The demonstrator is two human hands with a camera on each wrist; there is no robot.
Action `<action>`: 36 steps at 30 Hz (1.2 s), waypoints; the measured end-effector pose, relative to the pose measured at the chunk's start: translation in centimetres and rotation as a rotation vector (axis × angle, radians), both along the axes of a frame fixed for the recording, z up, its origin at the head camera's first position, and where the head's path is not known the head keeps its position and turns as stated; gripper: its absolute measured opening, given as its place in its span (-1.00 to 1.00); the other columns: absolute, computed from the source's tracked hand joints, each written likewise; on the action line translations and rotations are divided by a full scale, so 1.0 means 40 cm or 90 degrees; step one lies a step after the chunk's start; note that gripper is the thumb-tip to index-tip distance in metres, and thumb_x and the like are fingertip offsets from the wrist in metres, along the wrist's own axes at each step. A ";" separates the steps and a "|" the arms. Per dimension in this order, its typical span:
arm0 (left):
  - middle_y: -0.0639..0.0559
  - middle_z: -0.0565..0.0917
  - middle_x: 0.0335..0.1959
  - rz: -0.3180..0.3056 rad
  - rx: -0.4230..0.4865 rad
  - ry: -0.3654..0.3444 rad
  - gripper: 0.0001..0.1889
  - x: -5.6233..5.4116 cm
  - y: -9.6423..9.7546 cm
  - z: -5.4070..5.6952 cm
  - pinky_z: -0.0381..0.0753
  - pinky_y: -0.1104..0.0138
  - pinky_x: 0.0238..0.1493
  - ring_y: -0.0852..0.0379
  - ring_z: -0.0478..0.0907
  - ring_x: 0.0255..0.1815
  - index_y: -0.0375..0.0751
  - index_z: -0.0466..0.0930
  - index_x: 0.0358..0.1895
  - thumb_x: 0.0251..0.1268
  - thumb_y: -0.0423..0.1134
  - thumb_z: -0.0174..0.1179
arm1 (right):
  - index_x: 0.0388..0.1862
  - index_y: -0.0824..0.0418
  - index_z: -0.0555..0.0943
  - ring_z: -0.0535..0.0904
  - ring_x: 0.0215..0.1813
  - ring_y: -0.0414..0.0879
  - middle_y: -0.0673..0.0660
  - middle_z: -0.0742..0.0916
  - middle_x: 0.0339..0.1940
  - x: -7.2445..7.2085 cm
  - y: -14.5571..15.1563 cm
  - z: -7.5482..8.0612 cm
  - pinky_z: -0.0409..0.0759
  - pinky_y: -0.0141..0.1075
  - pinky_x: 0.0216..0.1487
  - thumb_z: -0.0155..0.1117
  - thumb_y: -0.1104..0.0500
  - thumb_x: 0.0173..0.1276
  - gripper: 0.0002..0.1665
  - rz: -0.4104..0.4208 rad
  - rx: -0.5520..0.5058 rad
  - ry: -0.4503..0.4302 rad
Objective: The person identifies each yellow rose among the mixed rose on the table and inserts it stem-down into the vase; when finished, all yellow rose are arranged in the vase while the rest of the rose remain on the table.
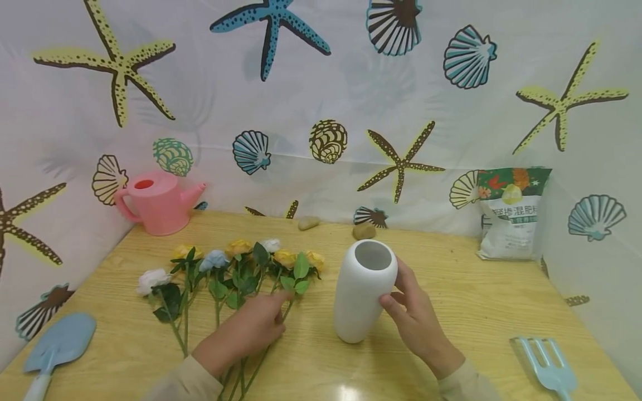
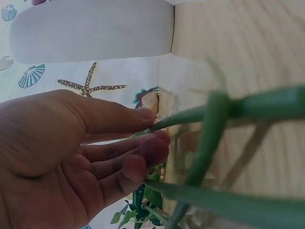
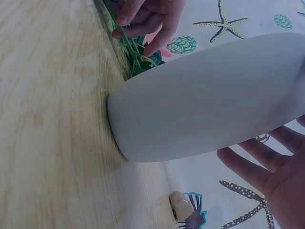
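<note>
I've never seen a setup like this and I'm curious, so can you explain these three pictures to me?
There's no machine, only a person's bare left hand, pinching a flower stem, and right hand, holding a white vase. The widest picture comes from a camera worn on the head, looking forward and down. The other two come from a camera on each wrist, so things look turned sideways there. On the wooden table are white, blue and yellow flowers, a pink watering can, two stones, a bag, a blue shovel and a blue fork.
</note>
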State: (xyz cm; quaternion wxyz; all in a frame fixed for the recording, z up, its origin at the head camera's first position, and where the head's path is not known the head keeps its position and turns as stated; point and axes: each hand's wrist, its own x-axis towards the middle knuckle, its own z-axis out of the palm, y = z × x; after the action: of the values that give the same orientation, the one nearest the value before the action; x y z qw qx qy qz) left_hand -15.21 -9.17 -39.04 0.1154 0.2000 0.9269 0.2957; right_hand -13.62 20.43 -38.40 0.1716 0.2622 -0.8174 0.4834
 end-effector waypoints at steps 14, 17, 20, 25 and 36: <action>0.00 0.64 -0.33 0.042 0.199 -0.055 -0.51 0.009 -0.008 0.022 0.60 0.33 -0.46 0.16 0.58 -0.46 -0.31 0.44 0.33 0.34 -0.48 0.24 | 0.58 0.15 0.20 0.52 0.29 -0.36 0.26 0.58 0.35 -0.001 -0.005 -0.001 0.72 -0.11 0.06 0.17 0.21 0.54 -0.30 -0.011 0.005 0.027; -0.09 0.65 -0.28 0.106 0.323 -0.087 -0.53 0.010 -0.005 0.036 0.68 0.27 -0.47 0.10 0.63 -0.48 -0.33 0.45 0.31 0.36 -0.48 0.23 | 0.57 0.17 0.22 0.52 0.29 -0.37 0.28 0.58 0.35 0.001 -0.003 0.000 0.72 -0.12 0.05 0.18 0.22 0.53 -0.30 -0.016 0.004 0.029; -0.16 0.66 -0.25 0.177 0.424 -0.086 -0.53 0.013 -0.004 0.052 0.70 0.23 -0.46 0.05 0.65 -0.52 -0.36 0.44 0.31 0.35 -0.49 0.24 | 0.56 0.17 0.23 0.52 0.29 -0.37 0.28 0.58 0.36 0.001 -0.004 0.001 0.72 -0.14 0.05 0.19 0.23 0.52 -0.30 -0.018 0.006 0.029; -0.15 0.69 -0.22 0.292 0.531 -0.033 -0.51 0.021 0.003 0.091 0.74 0.30 -0.39 0.09 0.70 -0.51 -0.27 0.45 0.30 0.33 -0.46 0.29 | 0.57 0.14 0.22 0.54 0.29 -0.33 0.26 0.57 0.37 0.001 -0.004 -0.001 0.73 -0.13 0.05 0.21 0.22 0.51 -0.28 -0.017 0.011 0.032; 0.00 0.67 -0.28 0.356 0.823 0.320 -0.55 0.003 0.053 0.205 0.73 0.38 -0.40 0.19 0.71 -0.49 -0.27 0.46 0.21 0.27 -0.53 0.30 | 0.57 0.16 0.23 0.58 0.27 -0.27 0.27 0.60 0.33 -0.007 0.004 -0.003 0.74 -0.11 0.02 0.19 0.16 0.54 -0.30 0.005 -0.008 0.055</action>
State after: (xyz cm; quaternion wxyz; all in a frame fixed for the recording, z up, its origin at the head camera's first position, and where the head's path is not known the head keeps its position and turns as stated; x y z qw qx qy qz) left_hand -15.09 -7.05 -30.86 -0.3200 0.0466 0.5832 0.7452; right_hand -13.88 20.58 -38.51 0.2066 0.2847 -0.8053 0.4773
